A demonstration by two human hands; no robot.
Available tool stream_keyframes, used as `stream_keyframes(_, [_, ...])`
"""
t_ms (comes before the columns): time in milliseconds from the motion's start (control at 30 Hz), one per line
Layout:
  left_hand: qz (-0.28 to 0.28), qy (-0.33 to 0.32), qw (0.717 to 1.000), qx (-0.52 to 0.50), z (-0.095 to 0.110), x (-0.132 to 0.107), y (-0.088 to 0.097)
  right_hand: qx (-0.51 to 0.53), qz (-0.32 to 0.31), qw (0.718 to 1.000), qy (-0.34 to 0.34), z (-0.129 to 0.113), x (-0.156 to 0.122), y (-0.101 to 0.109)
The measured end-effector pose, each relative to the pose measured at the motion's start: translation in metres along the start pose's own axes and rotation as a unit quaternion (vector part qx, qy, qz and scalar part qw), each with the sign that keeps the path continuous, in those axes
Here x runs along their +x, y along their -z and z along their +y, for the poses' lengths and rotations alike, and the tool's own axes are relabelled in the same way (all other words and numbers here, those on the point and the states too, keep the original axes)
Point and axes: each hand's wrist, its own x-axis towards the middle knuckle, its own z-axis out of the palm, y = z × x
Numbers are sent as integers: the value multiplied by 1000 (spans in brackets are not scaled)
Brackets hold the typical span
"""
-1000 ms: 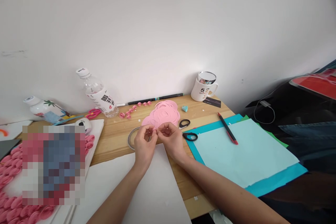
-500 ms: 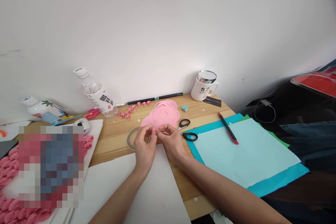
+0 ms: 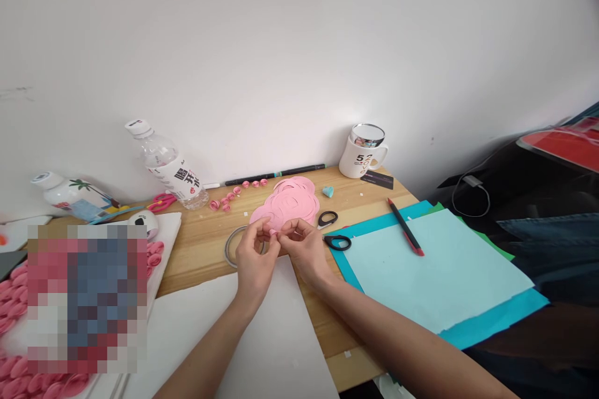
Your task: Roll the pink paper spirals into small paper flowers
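Observation:
My left hand (image 3: 256,255) and my right hand (image 3: 302,249) meet at the middle of the desk, fingertips pinched together on a small pink paper strip (image 3: 274,232). Most of the strip is hidden by the fingers. Just beyond them lies a pile of pink paper spirals (image 3: 292,196). Several small rolled pink paper flowers (image 3: 226,199) sit to its left. A roll of tape (image 3: 229,249) lies flat beside my left hand. Near my right hand are scissors with black handles (image 3: 337,242), their blades partly covered.
White board (image 3: 210,324) lies under my forearms. Light blue paper sheets (image 3: 435,268) with a red-black pen (image 3: 405,227) are at right. A mug (image 3: 360,156) and a water bottle (image 3: 171,165) stand by the wall. Pink flowers (image 3: 19,299) cover a board at left, partly pixelated.
Both hands stay in nearly the same place, fingers shifting slightly around the pink paper strip. The whole view has moved a little; the objects on the desk look unmoved.

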Motion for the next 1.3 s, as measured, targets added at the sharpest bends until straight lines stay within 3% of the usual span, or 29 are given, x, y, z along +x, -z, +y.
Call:
stream_keyframes(267, [43,-130,985,109,-5,-3,1,24,8,1000,-3,1,-4,-3])
stream_keyframes(500, [37,-28,999,-24,0,-3,-1,40,9,999,2,-6,-9,-8])
stream_keyframes(667, [43,1,998,-46,1,-3,-3,37,22,999,0,-4,-7,-7])
stream_keyframes(933, [-5,5,1000,9,0,0,0,53,27,998,-9,2,-3,-2])
stream_keyframes(1300, [5,-66,994,93,2,1,5,50,15,999,-1,-7,-9,-6])
